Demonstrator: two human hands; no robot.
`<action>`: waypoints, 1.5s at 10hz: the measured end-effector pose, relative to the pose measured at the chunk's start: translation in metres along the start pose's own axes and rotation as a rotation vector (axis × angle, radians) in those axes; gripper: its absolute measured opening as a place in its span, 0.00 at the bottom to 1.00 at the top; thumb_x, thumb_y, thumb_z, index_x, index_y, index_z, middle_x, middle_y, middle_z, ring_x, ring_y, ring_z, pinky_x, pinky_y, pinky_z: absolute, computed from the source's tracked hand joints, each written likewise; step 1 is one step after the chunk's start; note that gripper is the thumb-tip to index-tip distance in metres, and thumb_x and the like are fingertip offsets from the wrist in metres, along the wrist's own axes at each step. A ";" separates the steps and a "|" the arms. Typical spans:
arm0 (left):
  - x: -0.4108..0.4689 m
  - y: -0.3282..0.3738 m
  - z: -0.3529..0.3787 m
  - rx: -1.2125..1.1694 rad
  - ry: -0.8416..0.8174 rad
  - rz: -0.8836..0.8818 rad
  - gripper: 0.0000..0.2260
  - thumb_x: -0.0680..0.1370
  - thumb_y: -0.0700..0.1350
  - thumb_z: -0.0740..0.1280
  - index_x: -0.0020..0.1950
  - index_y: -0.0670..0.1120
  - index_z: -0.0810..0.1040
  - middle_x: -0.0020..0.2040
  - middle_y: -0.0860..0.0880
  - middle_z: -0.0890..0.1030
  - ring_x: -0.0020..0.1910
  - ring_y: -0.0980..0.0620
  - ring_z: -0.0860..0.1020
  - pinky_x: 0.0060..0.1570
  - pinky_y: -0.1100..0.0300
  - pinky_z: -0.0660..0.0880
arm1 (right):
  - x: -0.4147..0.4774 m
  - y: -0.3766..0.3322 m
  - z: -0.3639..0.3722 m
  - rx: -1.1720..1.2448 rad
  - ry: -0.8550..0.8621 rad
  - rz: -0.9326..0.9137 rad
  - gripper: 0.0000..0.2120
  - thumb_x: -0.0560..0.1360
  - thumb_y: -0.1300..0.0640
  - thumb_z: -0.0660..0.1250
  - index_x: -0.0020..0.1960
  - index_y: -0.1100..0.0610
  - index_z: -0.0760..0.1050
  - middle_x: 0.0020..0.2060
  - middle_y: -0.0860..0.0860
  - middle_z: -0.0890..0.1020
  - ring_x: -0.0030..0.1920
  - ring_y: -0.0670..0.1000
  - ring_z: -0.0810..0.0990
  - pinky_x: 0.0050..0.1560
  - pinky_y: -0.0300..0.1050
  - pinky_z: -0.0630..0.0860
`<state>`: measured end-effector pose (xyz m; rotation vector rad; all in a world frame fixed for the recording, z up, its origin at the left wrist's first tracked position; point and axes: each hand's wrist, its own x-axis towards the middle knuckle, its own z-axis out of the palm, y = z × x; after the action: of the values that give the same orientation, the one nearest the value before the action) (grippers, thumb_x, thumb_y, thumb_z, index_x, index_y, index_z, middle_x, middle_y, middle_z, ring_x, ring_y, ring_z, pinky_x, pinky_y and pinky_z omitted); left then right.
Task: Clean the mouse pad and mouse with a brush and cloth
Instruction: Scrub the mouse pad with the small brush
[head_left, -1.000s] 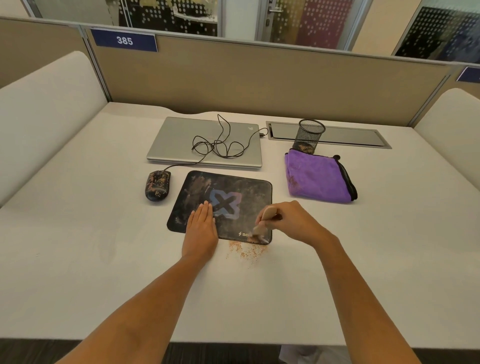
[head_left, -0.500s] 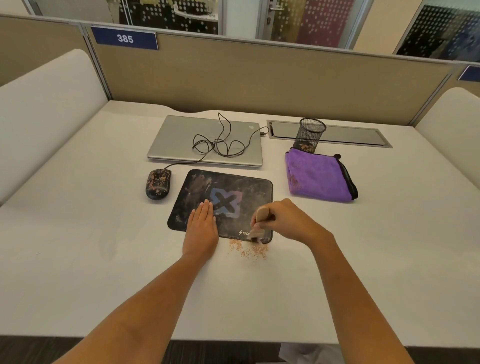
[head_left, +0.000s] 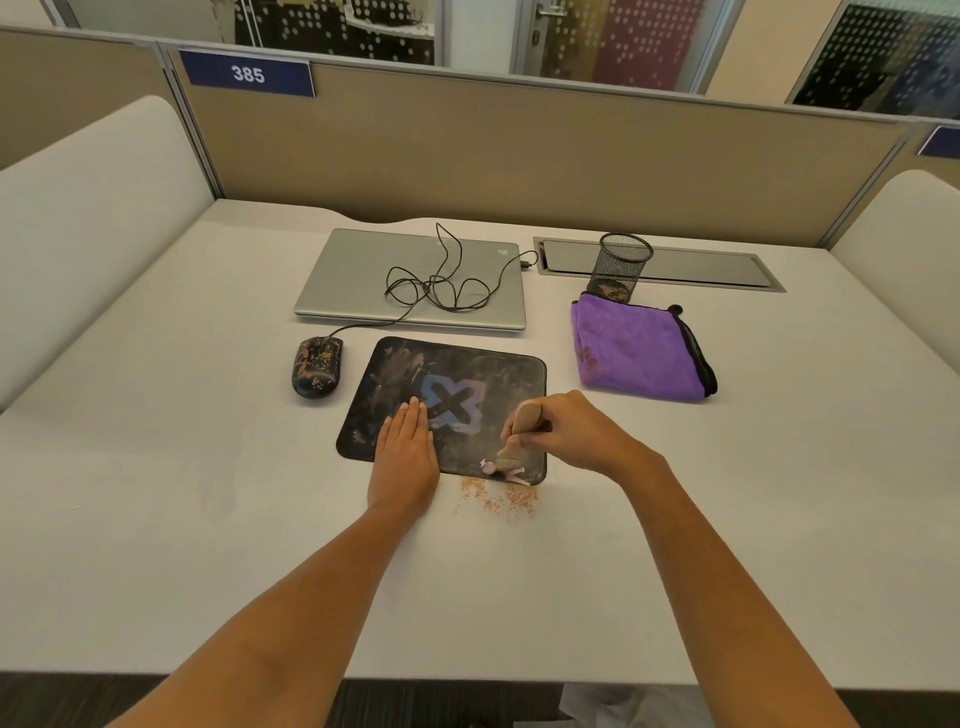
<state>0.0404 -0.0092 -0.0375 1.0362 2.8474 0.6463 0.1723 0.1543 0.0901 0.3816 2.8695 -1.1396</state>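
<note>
Two jobs look mostly undone: the mouse pad (head_left: 483, 374) on the tabletop (head_left: 208, 467) is smeared, with crumbs (head_left: 498, 498) lying just past its near edge. The speckled mouse (head_left: 317, 366) at its left and the cloth (head_left: 639, 353) at its right look untouched. The left hand (head_left: 405, 457) presses flat on the pad, fingers straight. The right hand (head_left: 571, 434) grips the brush (head_left: 519, 434), its long axis nearly upright, bristles down at the pad's near right corner.

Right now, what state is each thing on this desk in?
Mouse pad: flat, smeared with dirt.
Mouse: dirt-speckled, no hand on it.
Brush: gripped, bristles on pad's near edge.
Cloth: folded, lying apart.
Laptop: closed.
Mesh cup: upright.
Crumbs: scattered on desk before pad.
Left hand: flat, pressing pad.
Right hand: grips brush.
</note>
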 end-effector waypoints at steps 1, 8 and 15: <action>0.000 0.000 0.000 -0.006 -0.002 0.000 0.22 0.83 0.47 0.44 0.76 0.43 0.50 0.77 0.47 0.52 0.76 0.50 0.47 0.72 0.59 0.38 | -0.003 0.006 -0.011 -0.041 -0.022 0.046 0.08 0.72 0.59 0.71 0.36 0.50 0.78 0.42 0.44 0.83 0.39 0.40 0.80 0.41 0.34 0.74; -0.001 0.002 -0.002 -0.014 -0.020 -0.005 0.22 0.83 0.48 0.44 0.76 0.44 0.49 0.77 0.47 0.51 0.76 0.50 0.46 0.73 0.58 0.39 | -0.018 0.012 -0.002 -0.062 0.180 0.107 0.03 0.73 0.57 0.70 0.40 0.53 0.80 0.35 0.39 0.80 0.38 0.42 0.79 0.42 0.37 0.76; -0.001 0.003 -0.002 -0.002 -0.008 -0.001 0.22 0.83 0.46 0.44 0.76 0.43 0.49 0.77 0.47 0.51 0.76 0.50 0.46 0.72 0.59 0.38 | -0.007 -0.022 0.023 0.046 0.317 0.212 0.05 0.75 0.54 0.67 0.48 0.52 0.80 0.41 0.49 0.82 0.42 0.46 0.80 0.45 0.38 0.76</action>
<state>0.0425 -0.0090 -0.0348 1.0342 2.8400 0.6434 0.1729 0.1221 0.0889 0.9215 2.9661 -1.2033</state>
